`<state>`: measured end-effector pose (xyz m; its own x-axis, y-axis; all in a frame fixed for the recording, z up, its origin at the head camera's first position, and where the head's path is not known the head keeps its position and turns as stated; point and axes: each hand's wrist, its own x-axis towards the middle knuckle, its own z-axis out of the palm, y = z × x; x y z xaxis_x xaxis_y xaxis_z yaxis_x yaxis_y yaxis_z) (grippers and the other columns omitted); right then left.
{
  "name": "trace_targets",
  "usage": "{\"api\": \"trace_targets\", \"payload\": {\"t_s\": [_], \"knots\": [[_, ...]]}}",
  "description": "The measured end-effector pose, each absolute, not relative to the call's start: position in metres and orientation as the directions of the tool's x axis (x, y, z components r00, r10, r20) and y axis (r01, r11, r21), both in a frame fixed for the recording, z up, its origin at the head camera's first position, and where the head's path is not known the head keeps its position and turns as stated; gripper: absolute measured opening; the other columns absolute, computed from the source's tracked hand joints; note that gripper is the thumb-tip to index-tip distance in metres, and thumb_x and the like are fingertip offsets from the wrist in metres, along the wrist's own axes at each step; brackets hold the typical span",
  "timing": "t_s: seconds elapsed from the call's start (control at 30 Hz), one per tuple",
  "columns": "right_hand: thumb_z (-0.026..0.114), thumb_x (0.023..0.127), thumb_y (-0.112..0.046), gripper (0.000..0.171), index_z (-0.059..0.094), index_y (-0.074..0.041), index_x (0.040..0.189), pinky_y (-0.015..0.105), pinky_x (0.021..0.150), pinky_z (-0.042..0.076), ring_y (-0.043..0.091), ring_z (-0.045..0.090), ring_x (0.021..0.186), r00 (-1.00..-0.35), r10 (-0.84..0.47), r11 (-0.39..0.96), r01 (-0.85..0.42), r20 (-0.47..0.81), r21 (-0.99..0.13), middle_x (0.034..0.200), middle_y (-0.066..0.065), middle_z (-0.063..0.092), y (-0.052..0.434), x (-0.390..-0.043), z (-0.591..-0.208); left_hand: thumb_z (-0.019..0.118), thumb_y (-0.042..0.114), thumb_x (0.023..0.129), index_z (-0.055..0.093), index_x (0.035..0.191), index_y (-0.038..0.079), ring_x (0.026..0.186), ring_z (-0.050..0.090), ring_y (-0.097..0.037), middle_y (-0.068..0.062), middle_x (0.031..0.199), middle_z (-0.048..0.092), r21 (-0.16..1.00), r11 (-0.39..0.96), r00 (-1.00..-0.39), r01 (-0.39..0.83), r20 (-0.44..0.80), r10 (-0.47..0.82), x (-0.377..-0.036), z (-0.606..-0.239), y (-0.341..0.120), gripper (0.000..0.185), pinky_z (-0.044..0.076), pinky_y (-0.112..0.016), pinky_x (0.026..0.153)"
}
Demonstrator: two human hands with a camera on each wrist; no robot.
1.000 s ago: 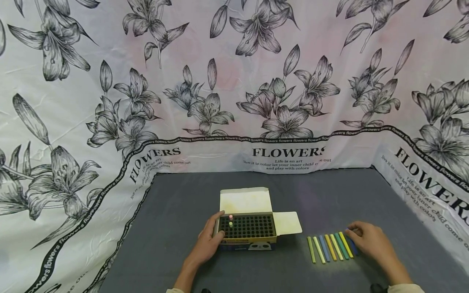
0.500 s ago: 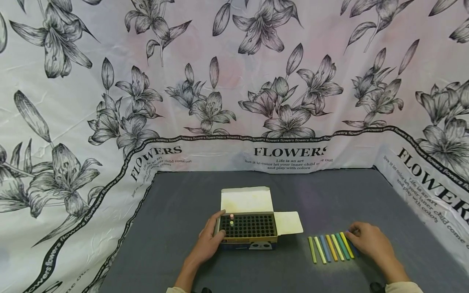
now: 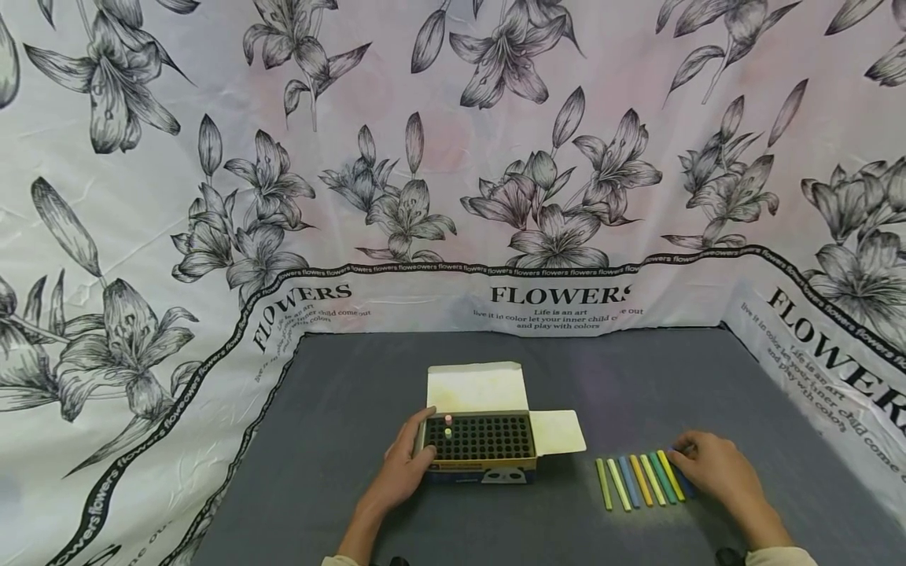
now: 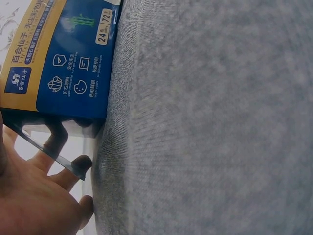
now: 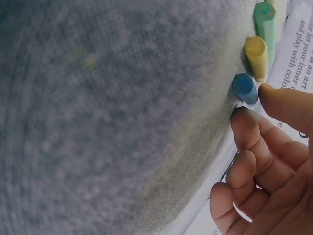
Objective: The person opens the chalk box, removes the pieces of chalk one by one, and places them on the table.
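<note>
My left hand (image 3: 398, 472) grips the left end of a chalk box (image 3: 453, 476), thumb at its front corner and a finger at its back corner. Inside is a black tray of round holes (image 3: 495, 437), where a pink chalk (image 3: 448, 420) and a pale yellow-green chalk (image 3: 448, 433) stand upright. On the right, my right hand (image 3: 723, 470) pinches the far end of a blue chalk stick (image 5: 244, 89), the last in a row lying on the table. Beside it lie a yellow chalk (image 3: 671, 475) and a green chalk (image 3: 663, 478).
Further left in the row are pale, orange and blue sticks, ending at a yellow-green chalk (image 3: 603, 484). The box's lid (image 3: 476, 387) is folded back and a side flap (image 3: 557, 431) sticks out toward the chalks. A flower-print cloth (image 3: 396, 299) rises behind the grey table (image 3: 340, 377).
The view shifts very slightly. Both hands, the box and the row of chalks keep their places.
</note>
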<state>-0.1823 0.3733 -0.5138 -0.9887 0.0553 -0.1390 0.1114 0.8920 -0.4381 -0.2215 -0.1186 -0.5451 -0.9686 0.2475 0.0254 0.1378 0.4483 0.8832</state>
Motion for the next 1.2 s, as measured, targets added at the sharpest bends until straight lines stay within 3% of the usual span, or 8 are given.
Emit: {"api": "trace_targets", "payload": {"t_s": [0.13,0.3,0.57,0.9,1.2], "knots": [[0.068,0.096,-0.034,0.036,0.072,-0.001,0.108,0.044,0.060,0.053,0.024,0.069,0.077,-0.989,0.048,0.890,0.106,-0.140,-0.443,0.096,0.016,0.075,0.375,-0.182,-0.512,0.050,0.015,0.099,0.035,0.157,0.033,0.100,0.049,-0.026,-0.014,0.153,0.038,0.883,0.446,-0.967,0.144,0.028,0.255,-0.221,-0.546,-0.119,0.062,0.039,-0.039,0.071],[0.065,0.097,-0.039,0.043,0.070,0.000,0.114,0.045,0.061,0.053,0.027,0.070,0.080,-0.992,0.054,0.888,0.098,-0.111,-0.448,0.102,0.022,0.074,0.373,-0.183,-0.506,0.050,0.016,0.099,0.035,0.156,0.034,0.101,0.049,-0.026,-0.013,0.152,0.038,0.883,0.447,-0.968,0.141,0.027,0.250,-0.221,-0.545,-0.119,0.062,0.039,-0.039,0.072],[0.065,0.099,-0.037,0.045,0.067,0.000,0.124,0.042,0.059,0.053,0.022,0.069,0.073,-0.990,0.093,0.869,0.029,0.106,-0.494,0.098,0.018,0.076,0.349,-0.180,-0.498,0.050,0.018,0.100,0.035,0.156,0.035,0.114,0.046,-0.032,-0.015,0.156,0.036,0.878,0.458,-0.967,0.140,0.022,0.254,-0.221,-0.545,-0.119,0.061,0.039,-0.044,0.076],[0.074,0.093,-0.023,0.033,0.071,-0.003,0.119,0.032,0.056,0.045,0.007,0.057,0.063,-0.887,0.127,0.846,-0.138,0.445,-0.515,0.082,0.008,0.073,0.308,-0.193,-0.499,0.051,0.018,0.100,0.036,0.156,0.036,0.106,0.048,-0.028,-0.013,0.153,0.038,0.882,0.452,-0.968,0.134,0.019,0.249,-0.221,-0.546,-0.120,0.061,0.039,-0.041,0.073],[0.074,0.093,-0.021,0.030,0.073,-0.007,0.119,0.028,0.058,0.041,0.008,0.052,0.068,-0.843,0.170,0.810,-0.176,0.511,-0.560,0.080,0.005,0.070,0.269,-0.203,-0.502,0.051,0.018,0.099,0.036,0.156,0.036,0.116,0.046,-0.032,-0.013,0.157,0.036,0.877,0.457,-0.968,0.148,0.033,0.249,-0.222,-0.546,-0.120,0.061,0.039,-0.045,0.078]]}}
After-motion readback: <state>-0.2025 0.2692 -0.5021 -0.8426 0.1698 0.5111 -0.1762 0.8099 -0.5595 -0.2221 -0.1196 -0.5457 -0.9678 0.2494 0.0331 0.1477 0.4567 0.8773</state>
